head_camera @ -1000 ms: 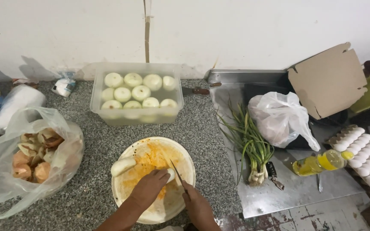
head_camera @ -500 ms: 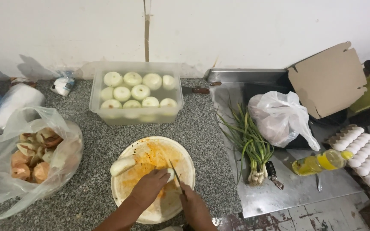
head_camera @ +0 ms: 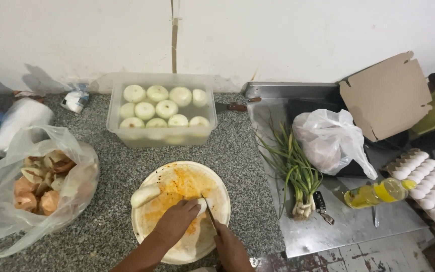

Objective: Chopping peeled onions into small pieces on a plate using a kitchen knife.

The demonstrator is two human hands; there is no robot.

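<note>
My left hand (head_camera: pixel 175 221) presses down on a peeled white onion (head_camera: pixel 202 205) on a round, orange-stained cutting board (head_camera: pixel 177 184). My right hand (head_camera: pixel 231 248) grips a knife (head_camera: pixel 209 213) whose blade stands against the onion's right side. A cut onion piece (head_camera: pixel 144 195) lies at the board's left edge. Most of the held onion is hidden under my fingers.
A clear tub of peeled onions in water (head_camera: pixel 160 113) stands behind the board. A plastic bag of onion skins (head_camera: pixel 31 184) lies left. Right, on a metal surface: green onions (head_camera: pixel 295 168), a white bag (head_camera: pixel 331 141), an oil bottle (head_camera: pixel 378 193), an egg tray (head_camera: pixel 431 186), cardboard (head_camera: pixel 386 95).
Both hands have stayed on the board with small shifts; the knife has moved slightly against the onion. Nothing else has moved.
</note>
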